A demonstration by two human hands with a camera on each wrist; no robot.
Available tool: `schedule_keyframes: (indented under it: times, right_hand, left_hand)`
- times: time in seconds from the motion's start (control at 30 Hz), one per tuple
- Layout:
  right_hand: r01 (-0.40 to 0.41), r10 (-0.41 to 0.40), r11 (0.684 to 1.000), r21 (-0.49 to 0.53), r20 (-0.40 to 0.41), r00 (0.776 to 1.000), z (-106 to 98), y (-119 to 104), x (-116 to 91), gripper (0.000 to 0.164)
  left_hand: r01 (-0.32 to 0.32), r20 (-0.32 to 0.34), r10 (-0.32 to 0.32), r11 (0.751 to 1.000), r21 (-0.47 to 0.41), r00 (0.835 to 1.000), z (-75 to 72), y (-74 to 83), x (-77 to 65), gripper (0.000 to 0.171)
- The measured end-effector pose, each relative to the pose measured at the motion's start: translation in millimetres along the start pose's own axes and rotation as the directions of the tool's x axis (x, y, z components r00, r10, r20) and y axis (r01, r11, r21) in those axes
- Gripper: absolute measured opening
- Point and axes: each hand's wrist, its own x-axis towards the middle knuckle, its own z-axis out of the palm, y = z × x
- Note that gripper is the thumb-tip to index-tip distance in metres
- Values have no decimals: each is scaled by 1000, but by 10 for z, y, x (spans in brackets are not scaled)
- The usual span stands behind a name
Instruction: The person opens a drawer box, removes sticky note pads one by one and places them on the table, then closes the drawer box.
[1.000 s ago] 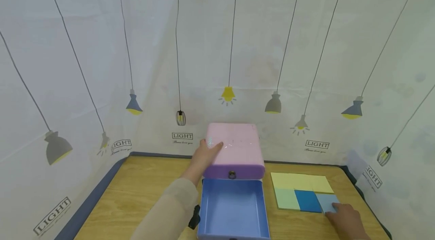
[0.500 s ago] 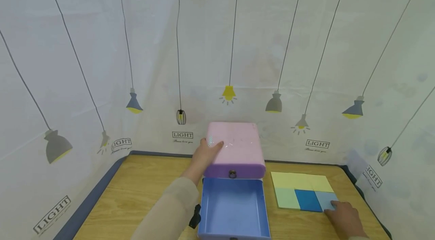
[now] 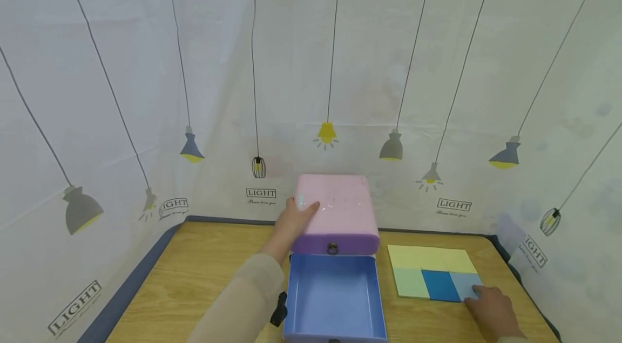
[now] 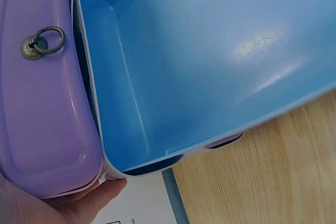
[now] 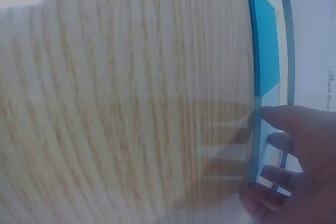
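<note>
Head view, with wrist views alongside. Light blue square (image 3: 462, 280): one, flat on the table at my right, last in the near row. My right hand (image 3: 493, 308): on that square, partly covering it; fingers apart and loosely bent, gaps between them plain in the right wrist view. Dark blue square (image 3: 440, 285): one, touching it on the left. Green square (image 3: 410, 282): one, next along. Pale yellow paper (image 3: 423, 257): a row directly behind.

Pink chest (image 3: 340, 213): one, apart from the papers, to their left. Purple upper drawer (image 3: 308, 244): pushed in, ring pull (image 3: 332, 248) at centre. Blue lower drawer (image 3: 335, 300): pulled out toward me. My left hand (image 3: 293, 219): grips the chest's left side, thumb on top, other fingers mostly hidden.

Beige sleeve (image 3: 238, 300): on my left arm. Table (image 3: 209, 256): wood-grained. Backdrop (image 3: 291, 62): pale, printed with hanging lamps.
</note>
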Motion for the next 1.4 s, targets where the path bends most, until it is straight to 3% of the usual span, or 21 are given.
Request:
schedule_keyframes:
  times: [0.37, 0.67, 0.83, 1.03, 1.4]
  right_hand:
    - [-2, -5, 997, 72, 90, 996, -68, -11, -42, 56]
    - [13, -15, 1000, 14, 120, 993, -145, -252, -196, 50]
    - [94, -86, 993, -65, 115, 990, -137, -395, -239, 51]
    - [176, -172, 984, -33, 87, 981, -144, -564, -324, 64]
    - [271, -271, 963, 8, -3, 963, -164, -1006, -619, 63]
  left_hand:
    - [5, 9, -5, 1000, -5, 1000, 14, -22, 30, 98]
    - [1, 14, -1, 1000, 2, 1000, 8, -28, 27, 98]
    - [4, 18, -4, 1000, -10, 1000, 2, -22, 23, 98]
    - [7, 21, -7, 1000, -11, 1000, 10, -23, 46, 99]
    - [27, 30, -26, 999, -28, 999, -15, 3, 9, 97]
